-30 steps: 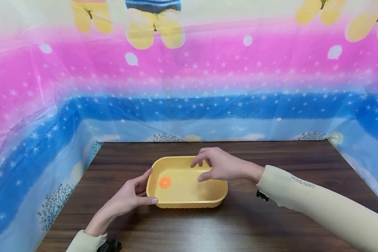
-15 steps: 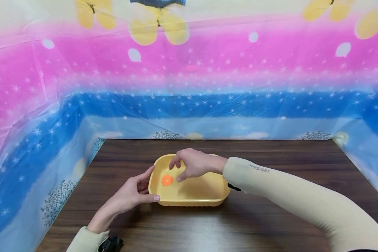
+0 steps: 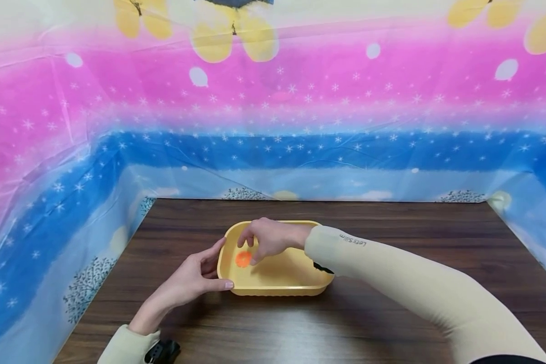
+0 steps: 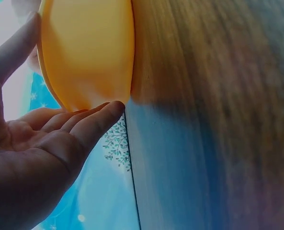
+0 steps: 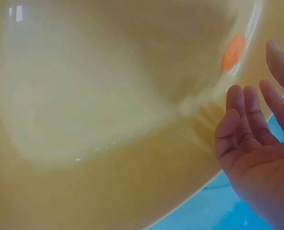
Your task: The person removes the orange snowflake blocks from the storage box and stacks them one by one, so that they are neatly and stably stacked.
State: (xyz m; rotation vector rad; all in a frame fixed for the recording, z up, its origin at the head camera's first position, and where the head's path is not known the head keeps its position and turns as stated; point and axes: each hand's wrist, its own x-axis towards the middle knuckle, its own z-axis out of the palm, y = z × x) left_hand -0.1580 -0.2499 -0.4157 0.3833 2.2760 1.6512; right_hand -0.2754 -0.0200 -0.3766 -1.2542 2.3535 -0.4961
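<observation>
A yellow rectangular plastic basin [image 3: 282, 290] with rounded corners stands on the table. My left hand [image 3: 194, 277] holds its left end, the thumb on the front rim and the fingers against the outer wall, as the left wrist view [image 4: 86, 52] also shows. On the basin floor near the left end lies a small flat orange disc [image 3: 243, 259], patterned like a citrus slice. My right hand [image 3: 269, 237] is inside the basin just above the disc, thumb and fingers apart and bent downward. In the right wrist view, a gap shows between these fingers [image 5: 252, 112] and the disc.
The dark wooden table [image 3: 368, 323] extends around the basin on every side. A printed cloth [image 3: 300, 151] in pink and blue hangs along its back and sides. Black wrist straps [image 3: 163, 351] show at the cuffs of the cream sleeves [image 3: 391, 263].
My right hand has moved left across the basin and slightly lower, reaching the orange disc. The left hand keeps its place on the basin; the whole head view has shifted slightly.
</observation>
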